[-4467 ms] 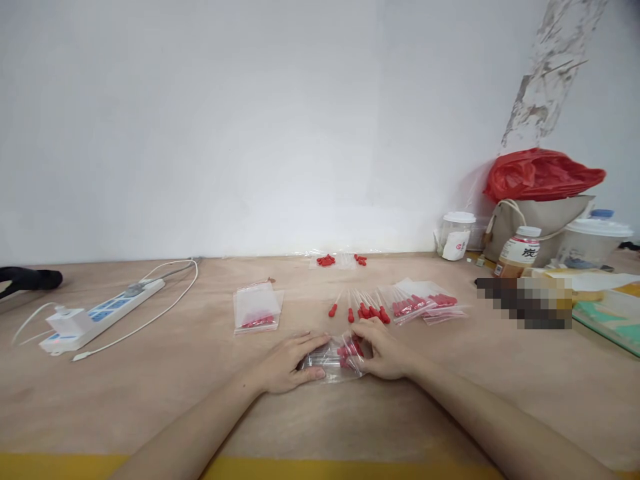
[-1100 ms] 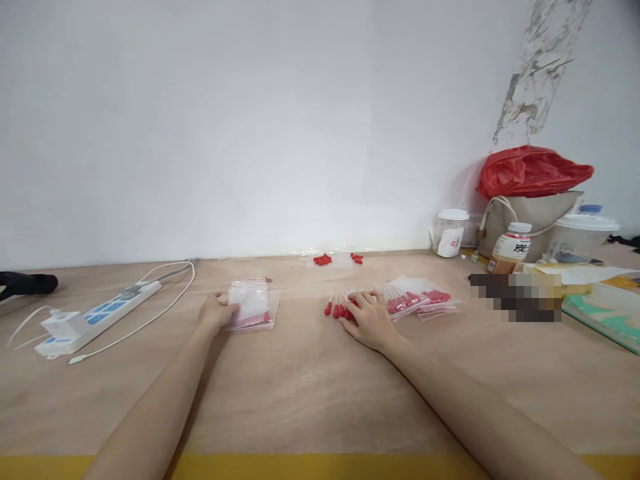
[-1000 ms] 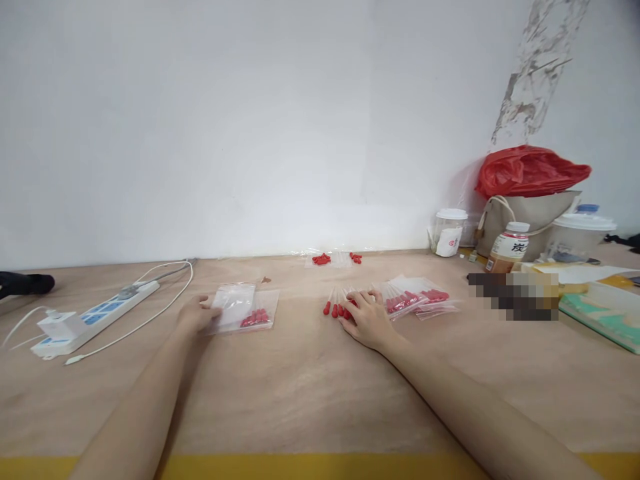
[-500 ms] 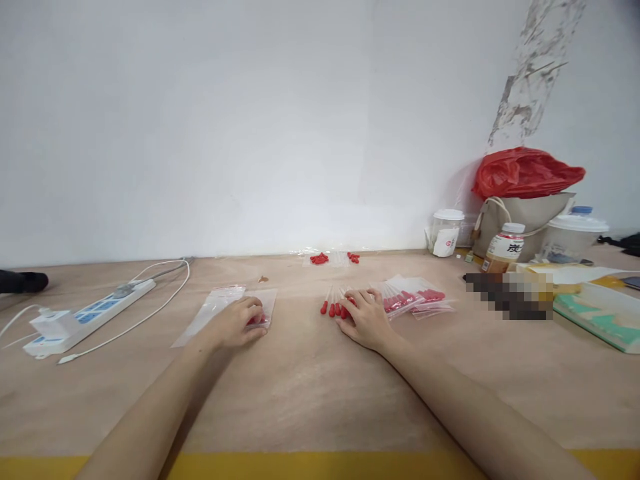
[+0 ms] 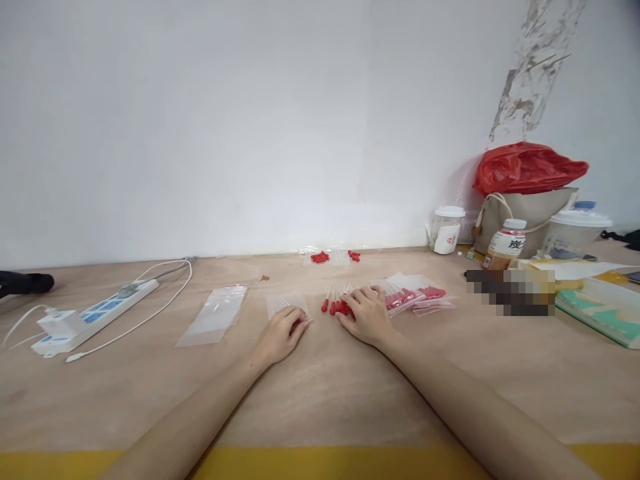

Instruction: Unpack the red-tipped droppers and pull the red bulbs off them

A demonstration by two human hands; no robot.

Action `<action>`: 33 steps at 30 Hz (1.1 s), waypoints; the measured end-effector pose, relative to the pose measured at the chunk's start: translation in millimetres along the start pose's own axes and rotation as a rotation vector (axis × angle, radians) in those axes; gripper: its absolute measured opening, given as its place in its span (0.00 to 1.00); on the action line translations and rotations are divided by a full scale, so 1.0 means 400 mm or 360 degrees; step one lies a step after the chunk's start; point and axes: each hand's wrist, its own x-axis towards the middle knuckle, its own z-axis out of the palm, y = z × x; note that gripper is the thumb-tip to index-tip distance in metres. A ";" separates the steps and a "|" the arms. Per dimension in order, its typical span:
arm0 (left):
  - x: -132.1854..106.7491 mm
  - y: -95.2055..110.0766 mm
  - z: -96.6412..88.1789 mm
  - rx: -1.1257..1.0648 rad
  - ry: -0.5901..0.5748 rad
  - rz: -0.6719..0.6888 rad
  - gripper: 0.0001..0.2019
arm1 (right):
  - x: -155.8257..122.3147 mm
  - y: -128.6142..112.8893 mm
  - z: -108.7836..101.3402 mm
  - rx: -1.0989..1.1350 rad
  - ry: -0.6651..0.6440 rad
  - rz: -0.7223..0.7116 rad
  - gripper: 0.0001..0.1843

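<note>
In the head view my left hand [image 5: 284,333] is closed at the near edge of a clear plastic bag [image 5: 286,303], pinching it against the table. Thin pale stems show faintly inside; the rest is hidden under my fingers. My right hand [image 5: 369,316] lies with curled fingers over a small row of droppers [image 5: 333,307] with red bulbs and clear stems, gripping some of them. Right beside it are several bagged red-bulb droppers [image 5: 404,297], overlapping in a pile. Left of my left hand a flat clear zip bag [image 5: 213,317] lies on the table.
More red-bulb droppers [image 5: 320,257] lie near the wall. At left are a power strip [image 5: 113,308] and a white cable [image 5: 165,308]. At right stand a lidded cup [image 5: 447,233], a drink bottle [image 5: 506,247], a bag with red plastic [image 5: 530,170] and a green-patterned book [image 5: 600,310].
My left hand has slid right with the plastic bag, leaving the flat zip bag behind and coming close to my right hand. The right hand stays over the droppers.
</note>
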 end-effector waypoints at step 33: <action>-0.040 -0.001 -0.015 -0.0384 0.0116 -0.0067 0.08 | -0.026 -0.050 -0.002 0.0308 -0.0052 -0.0507 0.08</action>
